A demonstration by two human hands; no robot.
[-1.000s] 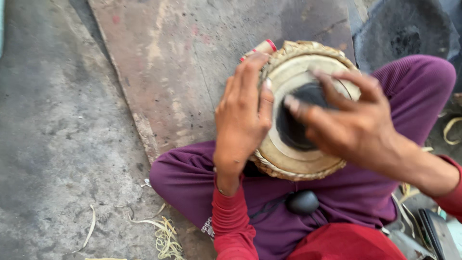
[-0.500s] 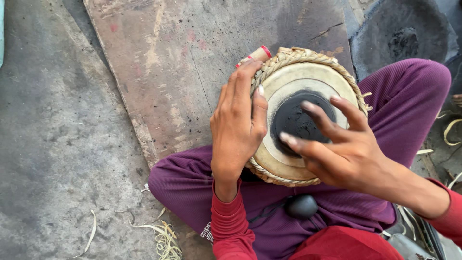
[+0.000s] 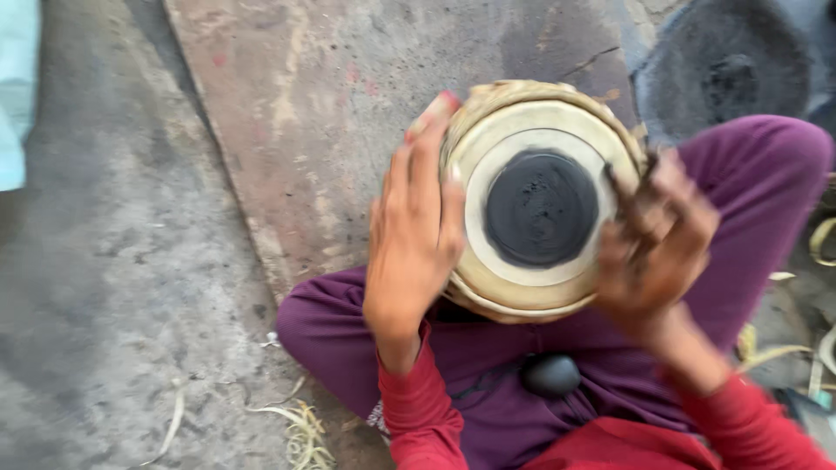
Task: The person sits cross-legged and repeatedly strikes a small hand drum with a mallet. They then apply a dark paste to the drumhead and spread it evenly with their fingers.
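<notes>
Worn reddish-brown board [image 3: 348, 130] lying on grey concrete floor [image 3: 96, 305]. Dark round pan-like object [image 3: 731, 70] top right. Pale straw strips [image 3: 300, 426] scattered on floor bottom centre, more strips [image 3: 819, 244] right edge. Light blue cloth [image 3: 17, 87] at left edge.

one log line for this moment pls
left hand: grips drum rim, left side | right hand: at right rim, blurred | drum: on lap, black centre patch up | floor: stone slab
</notes>
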